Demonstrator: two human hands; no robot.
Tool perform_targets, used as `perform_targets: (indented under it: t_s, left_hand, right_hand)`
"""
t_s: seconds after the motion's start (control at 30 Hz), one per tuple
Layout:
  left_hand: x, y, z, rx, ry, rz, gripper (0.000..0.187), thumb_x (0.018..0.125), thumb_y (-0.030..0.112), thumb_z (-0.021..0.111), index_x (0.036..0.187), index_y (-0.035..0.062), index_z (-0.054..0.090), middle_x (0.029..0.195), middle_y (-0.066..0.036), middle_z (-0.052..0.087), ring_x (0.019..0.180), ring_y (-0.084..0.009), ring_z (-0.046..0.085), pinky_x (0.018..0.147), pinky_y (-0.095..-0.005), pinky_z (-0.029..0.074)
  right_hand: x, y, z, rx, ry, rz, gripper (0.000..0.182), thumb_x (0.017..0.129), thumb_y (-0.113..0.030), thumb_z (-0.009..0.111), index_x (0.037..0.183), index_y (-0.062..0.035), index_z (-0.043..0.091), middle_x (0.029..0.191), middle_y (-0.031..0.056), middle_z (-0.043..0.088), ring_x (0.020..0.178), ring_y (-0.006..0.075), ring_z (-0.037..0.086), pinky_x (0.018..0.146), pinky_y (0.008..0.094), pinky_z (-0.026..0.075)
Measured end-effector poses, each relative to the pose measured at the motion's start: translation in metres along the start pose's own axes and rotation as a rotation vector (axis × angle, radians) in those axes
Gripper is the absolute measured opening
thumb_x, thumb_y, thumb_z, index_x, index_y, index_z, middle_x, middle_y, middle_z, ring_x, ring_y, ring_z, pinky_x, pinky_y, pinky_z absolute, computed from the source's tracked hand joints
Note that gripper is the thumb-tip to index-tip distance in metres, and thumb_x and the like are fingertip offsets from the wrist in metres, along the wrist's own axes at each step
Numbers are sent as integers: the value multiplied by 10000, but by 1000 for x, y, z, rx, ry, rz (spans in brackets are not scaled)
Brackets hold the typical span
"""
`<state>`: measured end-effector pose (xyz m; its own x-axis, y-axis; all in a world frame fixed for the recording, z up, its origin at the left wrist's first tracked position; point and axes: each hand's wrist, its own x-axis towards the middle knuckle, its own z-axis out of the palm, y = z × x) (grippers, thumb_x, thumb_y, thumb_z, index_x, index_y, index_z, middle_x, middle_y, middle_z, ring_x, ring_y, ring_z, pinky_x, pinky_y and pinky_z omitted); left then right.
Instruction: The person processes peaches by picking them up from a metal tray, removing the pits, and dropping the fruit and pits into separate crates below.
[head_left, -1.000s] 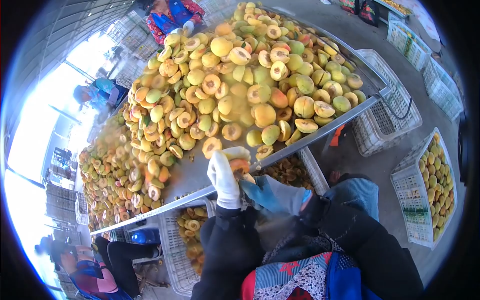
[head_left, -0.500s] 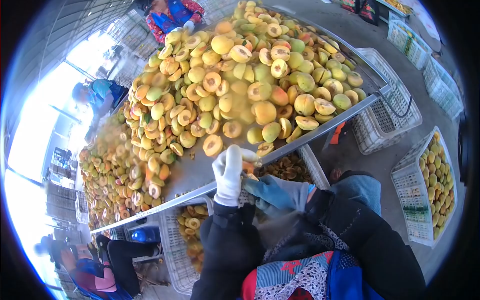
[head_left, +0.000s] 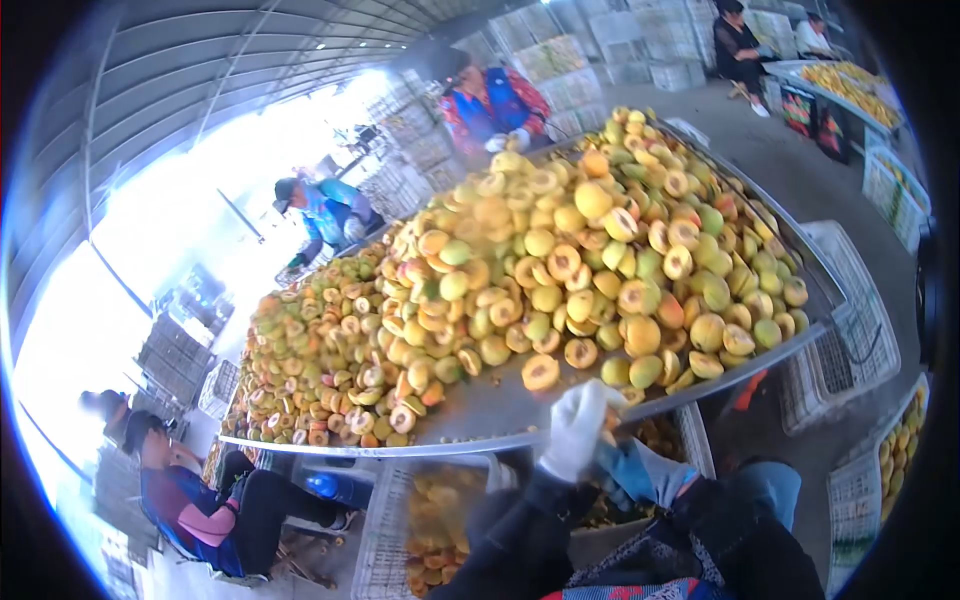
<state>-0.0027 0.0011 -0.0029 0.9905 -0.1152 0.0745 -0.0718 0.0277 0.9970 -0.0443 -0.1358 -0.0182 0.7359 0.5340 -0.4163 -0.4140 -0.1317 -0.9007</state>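
My left hand [head_left: 578,430], in a white glove, is raised over the near edge of a metal table [head_left: 480,418] with its fingers closed. An orange piece of peach [head_left: 609,424] shows between it and my right hand [head_left: 638,470]. That right hand wears a blue-grey glove and is curled close against the left one; whether it holds anything is hidden. Just beyond my hands lies a halved peach [head_left: 540,372], cut face up. Behind it rises a large heap of halved and whole peaches [head_left: 560,265].
Below the table edge stand a crate of peach pieces [head_left: 385,515] and another crate [head_left: 697,440]. White crates [head_left: 850,370] stand to the right. Co-workers sit at the left [head_left: 200,490] and work across the table [head_left: 495,105]. A black hose or cable [head_left: 870,350] hangs at the table corner.
The camera has tilted up, so the table and heap appear lower and further right, and more of the hall shows. My hands stay together at the table edge.
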Motion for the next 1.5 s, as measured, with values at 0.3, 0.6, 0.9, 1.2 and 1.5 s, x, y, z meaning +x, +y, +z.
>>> perform_targets:
  t_s: [0.3,0.6,0.9,1.2,1.5]
  left_hand:
    - [0,13,-17,56,-306,-50,447,991,340,510,766,-5,682,729,-61,668,644,-105,593,606,-249,452]
    - [2,-2,-10,-679,-9,-92,468,985,473,517,698,104,553,685,-118,580,669,-292,594,606,-433,490]
    - [-68,33,-165,-30,650,-25,400,987,363,562,869,4,692,800,-122,686,717,-237,652,637,-346,533]
    - [26,8,-120,1032,519,221,410,894,338,680,1173,39,663,1185,-188,667,1068,-325,650,945,-383,503]
    - [86,-63,-102,793,91,33,526,800,201,750,1260,-8,601,1117,-151,698,1026,-246,687,901,-360,545]
  right_hand:
    - [-29,-34,-4,137,-178,238,495,1007,-562,468,854,-95,524,575,-26,388,429,79,336,397,253,286]
    - [-26,-27,1,-124,-98,-30,484,1007,-528,497,903,-65,595,621,10,499,502,136,492,488,302,432]
    - [-11,30,-27,-955,464,-339,446,939,-486,582,929,-48,663,805,229,686,802,413,677,698,532,518]
    - [-2,20,-15,-853,548,-457,414,914,-424,655,1014,-22,645,721,230,663,692,425,661,616,540,505]
    - [5,13,-13,-822,738,-634,399,931,-449,641,1025,-63,614,620,185,582,568,386,608,488,498,457]
